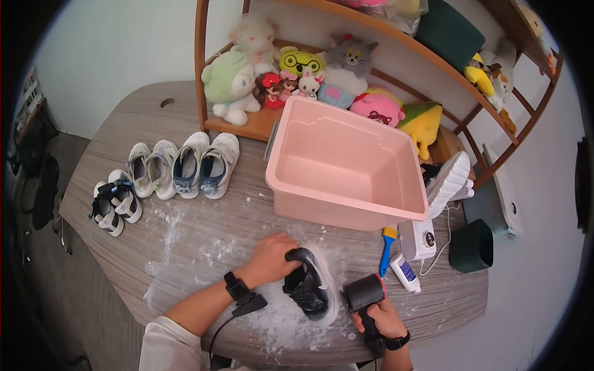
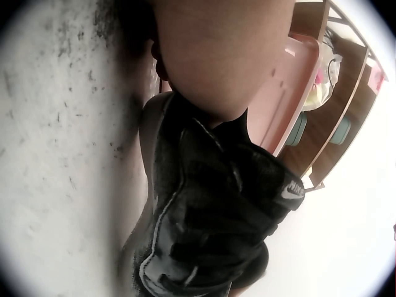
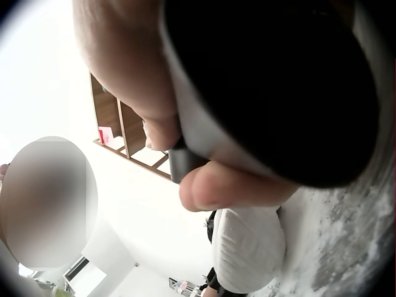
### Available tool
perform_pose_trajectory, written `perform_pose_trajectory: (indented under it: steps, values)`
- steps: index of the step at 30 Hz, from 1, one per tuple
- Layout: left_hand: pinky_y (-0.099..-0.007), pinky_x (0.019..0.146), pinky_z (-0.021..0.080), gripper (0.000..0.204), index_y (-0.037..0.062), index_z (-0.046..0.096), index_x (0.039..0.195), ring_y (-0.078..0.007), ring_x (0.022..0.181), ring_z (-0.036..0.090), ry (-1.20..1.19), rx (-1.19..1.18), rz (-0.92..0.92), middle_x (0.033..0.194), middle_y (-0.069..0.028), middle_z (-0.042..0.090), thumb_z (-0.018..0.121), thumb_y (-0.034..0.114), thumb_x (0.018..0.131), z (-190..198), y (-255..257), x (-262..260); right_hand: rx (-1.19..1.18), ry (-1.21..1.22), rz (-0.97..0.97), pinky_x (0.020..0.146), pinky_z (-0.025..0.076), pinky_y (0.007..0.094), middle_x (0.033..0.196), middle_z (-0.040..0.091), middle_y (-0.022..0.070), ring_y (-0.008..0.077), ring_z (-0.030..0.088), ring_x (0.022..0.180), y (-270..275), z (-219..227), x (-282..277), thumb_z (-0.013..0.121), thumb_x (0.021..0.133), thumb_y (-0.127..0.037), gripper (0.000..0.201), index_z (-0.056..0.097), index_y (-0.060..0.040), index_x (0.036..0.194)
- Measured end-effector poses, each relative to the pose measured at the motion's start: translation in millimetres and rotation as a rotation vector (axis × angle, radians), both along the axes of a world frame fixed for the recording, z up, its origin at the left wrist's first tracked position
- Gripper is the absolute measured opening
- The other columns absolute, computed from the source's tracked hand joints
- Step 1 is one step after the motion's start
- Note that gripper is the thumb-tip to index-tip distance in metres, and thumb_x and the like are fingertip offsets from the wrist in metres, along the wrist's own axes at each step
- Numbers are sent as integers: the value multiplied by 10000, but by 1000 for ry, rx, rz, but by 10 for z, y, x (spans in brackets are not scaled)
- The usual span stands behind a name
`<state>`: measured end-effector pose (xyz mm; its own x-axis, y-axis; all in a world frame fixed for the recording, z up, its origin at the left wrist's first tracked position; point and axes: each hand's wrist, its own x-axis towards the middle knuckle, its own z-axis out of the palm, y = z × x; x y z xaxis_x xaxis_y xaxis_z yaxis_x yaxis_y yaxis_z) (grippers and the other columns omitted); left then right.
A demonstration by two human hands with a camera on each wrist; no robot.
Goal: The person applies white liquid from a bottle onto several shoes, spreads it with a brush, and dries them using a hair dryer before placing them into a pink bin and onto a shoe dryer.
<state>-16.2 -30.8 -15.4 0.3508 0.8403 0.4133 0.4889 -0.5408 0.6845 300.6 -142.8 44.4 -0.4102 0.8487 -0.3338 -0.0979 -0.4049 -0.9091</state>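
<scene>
A black sneaker (image 1: pixel 307 290) with a white sole is tilted on its side at the front of the table, over a patch of white powder. My left hand (image 1: pixel 270 258) grips it by the heel collar. In the left wrist view the lacing side of the sneaker (image 2: pixel 204 216) shows, with a Nike label on its tongue. My right hand (image 1: pixel 385 318) is wrapped round the handle of a black hair dryer (image 1: pixel 364 293) with a red rim. The dryer's nozzle faces the sneaker's sole from close by. In the right wrist view, fingers (image 3: pixel 235 185) curl round its handle.
A pink plastic bin (image 1: pixel 346 213) stands behind the hands. Several shoes (image 1: pixel 207 166) line up at the left. A blue brush (image 1: pixel 386 250), a white bottle (image 1: pixel 405 273), a white device (image 1: pixel 417 240) with a cord and a dark green bin (image 1: pixel 471 247) lie right. Behind is a toy shelf (image 1: pixel 241 128).
</scene>
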Motion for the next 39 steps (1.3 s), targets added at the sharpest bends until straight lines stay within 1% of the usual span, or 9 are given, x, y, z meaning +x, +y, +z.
perform_pose_trajectory:
  steps: [4,7,10,12,15,24,31,33,39]
  values:
    - [-456,759,532,149,27,719,843,-389,858,661,-49,-171,25,868,-169,694,748,164,792,18,13,-44,1,-125,-207,562,496,308,789,656,61,149,600,603,91,-106,3,635,1008,-235,234,640,-18,1098]
    - [-428,690,517,144,-19,697,862,-379,749,659,-216,-313,39,826,-198,687,700,117,813,46,14,-66,335,-780,-295,614,494,267,789,675,31,106,627,680,151,-57,-153,787,929,-232,328,655,-1,1121]
    - [-396,638,492,125,-54,665,869,-286,651,636,-324,-498,49,733,-194,643,639,63,833,165,-4,-111,442,-904,-308,665,540,320,823,702,95,217,680,710,188,-10,-265,793,909,-215,380,644,24,1162]
    - [-375,631,485,114,-57,657,870,-233,648,615,-389,-492,25,707,-181,611,622,46,839,26,36,-131,805,-995,-344,769,564,400,971,718,184,359,704,839,225,-150,-271,797,882,-194,453,617,31,1230]
    - [-319,626,473,105,-71,637,872,-126,672,567,-481,-492,6,678,-110,589,590,23,866,-99,56,-137,789,-1065,-373,864,553,461,1142,679,240,440,666,991,253,-145,-304,814,859,-190,516,587,24,1270]
    - [-281,638,468,322,-10,647,826,-67,728,552,-613,-403,-106,756,13,639,705,293,920,-54,49,-240,810,-1051,-253,910,528,459,1187,623,235,419,628,1071,267,-190,-273,875,803,-205,607,570,26,1274]
    - [-317,662,498,186,-33,673,903,-81,733,573,-534,-400,-193,782,-30,678,720,147,890,112,-124,-190,1117,-989,-191,1075,453,475,1420,506,259,439,506,1300,393,376,-714,859,768,-152,755,503,24,1411]
    - [-338,679,518,161,-59,682,975,-94,729,583,-343,-310,-37,780,-57,688,703,37,847,-185,-93,-127,1249,-909,160,1147,405,490,1510,443,258,439,458,1376,493,402,-854,804,723,-48,785,495,13,1441]
    - [-301,680,514,136,-64,681,991,-80,763,589,-386,-579,-354,775,-68,678,614,25,912,-75,5,-219,1455,-720,222,1167,389,503,1486,535,188,361,519,1362,608,230,-1043,709,667,28,711,570,13,1364]
